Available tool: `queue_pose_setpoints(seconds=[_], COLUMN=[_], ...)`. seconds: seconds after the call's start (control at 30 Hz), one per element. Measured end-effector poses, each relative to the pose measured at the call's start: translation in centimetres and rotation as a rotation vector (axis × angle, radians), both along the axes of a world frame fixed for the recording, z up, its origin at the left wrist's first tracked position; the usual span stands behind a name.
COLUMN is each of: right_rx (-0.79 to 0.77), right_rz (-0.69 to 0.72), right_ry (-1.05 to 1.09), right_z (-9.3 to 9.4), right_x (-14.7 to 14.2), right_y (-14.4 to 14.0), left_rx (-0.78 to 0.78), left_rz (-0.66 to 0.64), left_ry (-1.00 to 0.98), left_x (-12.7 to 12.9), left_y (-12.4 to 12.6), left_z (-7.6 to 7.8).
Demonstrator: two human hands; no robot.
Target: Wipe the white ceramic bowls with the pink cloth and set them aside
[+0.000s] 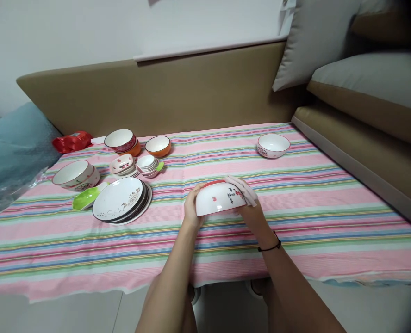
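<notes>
A white bowl (214, 202) with red and black decoration is held tilted on its side above the striped cloth, its outer wall facing me. My left hand (192, 206) grips its left edge, fingers partly hidden behind it. At the right side, my right hand (250, 209) presses a pale cloth (243, 189) against the bowl's wall. A black band circles my right wrist. Another white bowl (273, 147) with a dark rim stands upright farther back on the right.
Left of my hands are stacked plates (117, 201), a green dish (84, 199), small dishes (147, 163), an orange bowl (158, 147), a white bowl stack (75, 176) and a dark red bowl (120, 141). A red shiny package (72, 142) lies behind. Cushions (368, 92) border the right.
</notes>
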State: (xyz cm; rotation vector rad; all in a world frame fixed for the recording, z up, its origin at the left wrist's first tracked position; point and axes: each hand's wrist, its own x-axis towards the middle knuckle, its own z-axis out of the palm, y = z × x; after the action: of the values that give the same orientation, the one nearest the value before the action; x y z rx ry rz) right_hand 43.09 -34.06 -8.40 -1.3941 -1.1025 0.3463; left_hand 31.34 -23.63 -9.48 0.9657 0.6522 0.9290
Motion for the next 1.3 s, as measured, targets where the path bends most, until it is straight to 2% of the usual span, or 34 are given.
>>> queue_pose_setpoints(seconds=[0.13,0.27,0.37,0.43,0.57,0.67,0.73,0.8,0.87,1.03,1.17,1.3], right_rx=[-0.102,-0.172,-0.224,-0.231,-0.221,-0.262,-0.257,-0.218,-0.189,-0.157,-0.177,-0.189], right_rz=[0.011,0.009,0.007,0.054,0.151,0.018,-0.114,-0.212,-0.259,-0.200,-0.156,-0.116], right_ry=[0.332,0.605,0.723,0.791,0.803,0.796,0.808,0.787,0.693,0.179,-0.085,-0.134], right_z=[-1.3,-2.1,-1.6,-0.8,0.5,0.1,-0.8,-1.8,-2.4,-2.4,-1.6,-1.8], right_x=[-1.1,-2.1,-2.4,-2.6,-2.7,-2.2,-1.5,-0.7,0.0,0.0,-1.0,-1.5], right_y=[0.6,1.4,1.5,1.4,1.0,1.1,1.3,1.6,1.7,1.9,1.8,1.9], left_rx=[-0.037,-0.072,-0.143,-0.188,-0.212,-0.138,0.001,0.130,0.226,0.516,0.396,0.261], left_rz=[-0.022,-0.033,-0.005,0.013,-0.043,-0.023,0.044,0.071,0.033,-0.023,0.029,0.188], left_ry=[-0.081,-0.137,-0.139,-0.134,-0.107,0.012,0.121,0.161,0.148,0.311,0.363,0.371], left_x=[-0.4,-0.8,-0.8,-0.7,-0.3,0.1,0.3,0.4,0.4,0.2,0.2,0.5], left_y=[0.1,0.8,1.1,0.9,0.5,0.5,0.7,0.9,0.8,0.3,0.4,0.7], left_z=[1.2,1.3,0.8,0.6,0.5,0.3,0.1,0.0,0.0,0.2,-0.1,-0.9])
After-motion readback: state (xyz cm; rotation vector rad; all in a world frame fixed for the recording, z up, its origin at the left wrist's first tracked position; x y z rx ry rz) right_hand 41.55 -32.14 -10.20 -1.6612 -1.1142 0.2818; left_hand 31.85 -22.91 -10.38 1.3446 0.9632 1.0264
